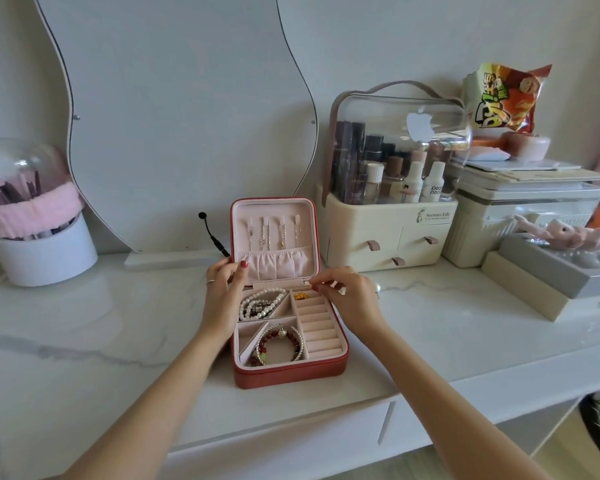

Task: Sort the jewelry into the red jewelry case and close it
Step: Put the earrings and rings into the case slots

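Red jewelry case (289,372) open on marble counter (84,327), lid (272,237) upright. I see left hand (222,289) gripping lid edge, right hand (347,294) pinching something tiny, can't tell what. I'd judge case light, stiff; take lid top, fold down.

Head-worn camera looks forward and down, close over the vanity top (84,341).
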